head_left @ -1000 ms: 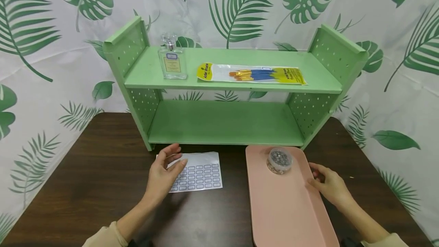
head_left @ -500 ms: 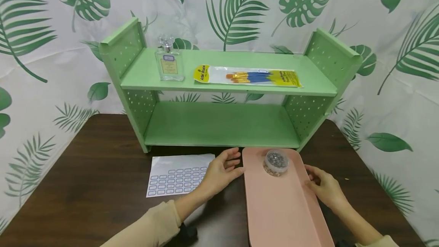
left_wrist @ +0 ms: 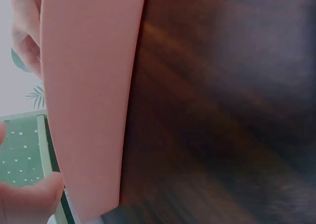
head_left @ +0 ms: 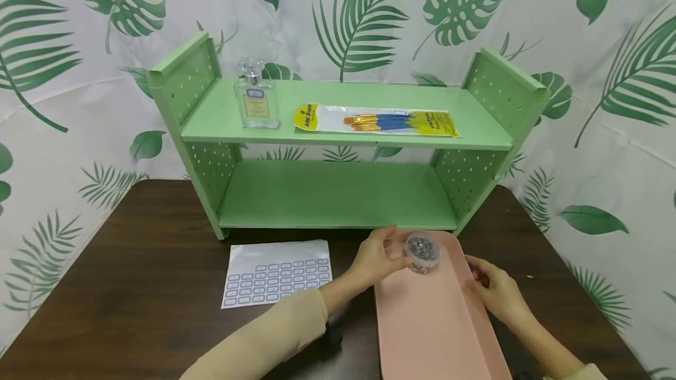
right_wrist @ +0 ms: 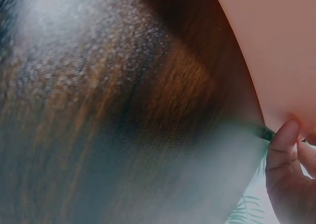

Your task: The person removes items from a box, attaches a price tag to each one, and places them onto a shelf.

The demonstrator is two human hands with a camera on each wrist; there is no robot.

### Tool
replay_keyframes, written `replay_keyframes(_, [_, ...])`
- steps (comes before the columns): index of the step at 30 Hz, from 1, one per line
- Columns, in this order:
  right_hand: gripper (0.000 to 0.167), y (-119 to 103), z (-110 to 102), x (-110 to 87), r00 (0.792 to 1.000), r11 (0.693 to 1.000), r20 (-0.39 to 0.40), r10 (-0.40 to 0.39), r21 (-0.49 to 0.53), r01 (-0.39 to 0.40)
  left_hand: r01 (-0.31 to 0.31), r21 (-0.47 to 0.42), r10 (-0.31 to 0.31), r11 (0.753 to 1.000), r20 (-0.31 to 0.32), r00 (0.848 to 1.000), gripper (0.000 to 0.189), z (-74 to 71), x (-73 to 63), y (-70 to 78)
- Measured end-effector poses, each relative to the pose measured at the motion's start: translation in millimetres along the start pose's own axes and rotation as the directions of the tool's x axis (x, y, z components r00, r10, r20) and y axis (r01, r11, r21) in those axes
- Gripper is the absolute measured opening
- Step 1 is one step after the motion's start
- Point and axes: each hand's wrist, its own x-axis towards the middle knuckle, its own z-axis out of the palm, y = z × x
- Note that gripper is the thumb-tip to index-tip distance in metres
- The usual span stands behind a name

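A pink tray (head_left: 428, 321) lies lengthwise on the dark table, and a small round clear container (head_left: 422, 253) with greyish bits stands near its far end. My left hand (head_left: 374, 258) reaches over the tray's left edge. Its thumb and fingers are parted beside the container, the thumb tip close to it; whether they touch cannot be made out. My right hand (head_left: 496, 289) holds the tray's right rim, its thumb on the inner side. In the right wrist view the fingers (right_wrist: 282, 152) meet the tray's edge.
A green two-level shelf (head_left: 338, 192) stands behind. On its upper board are a perfume bottle (head_left: 257, 101) and a pack of artist brushes (head_left: 376, 121). A sheet of blue-bordered labels (head_left: 277, 273) lies left of the tray. Leaf-patterned cloth hangs behind.
My left hand has moved right from over the label sheet to beside the round container. The right hand stays at the tray's rim. The view has shifted slightly.
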Motion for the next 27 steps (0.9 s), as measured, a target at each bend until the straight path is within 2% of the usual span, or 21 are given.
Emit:
replay_keyframes(9, [0.041,2.4,1.3,-0.8,1.0,1.0,-0.014,-0.011,-0.005,0.011,-0.042,0.065,0.038,0.997,0.05,0.998,0.072,18.2,16.9,0.3])
replay_keyframes(12, [0.041,2.3,1.3,-0.4,1.0,1.0,-0.02,-0.017,0.0,0.017,-0.048,0.146,0.043,0.988,0.036,0.998,0.071,23.0,20.1,-0.9])
replay_keyframes(17, [0.041,1.2,2.1,-1.0,1.0,1.0,-0.009,-0.014,0.006,0.015,-0.034,0.223,0.03,0.974,0.019,0.999,0.071,30.2,22.2,-7.4])
replay_keyframes(27, [0.041,-0.2,1.2,-0.9,0.999,0.999,-0.033,-0.033,-0.012,0.032,0.001,0.256,0.013,0.967,-0.053,0.999,0.073,43.5,27.8,-14.5])
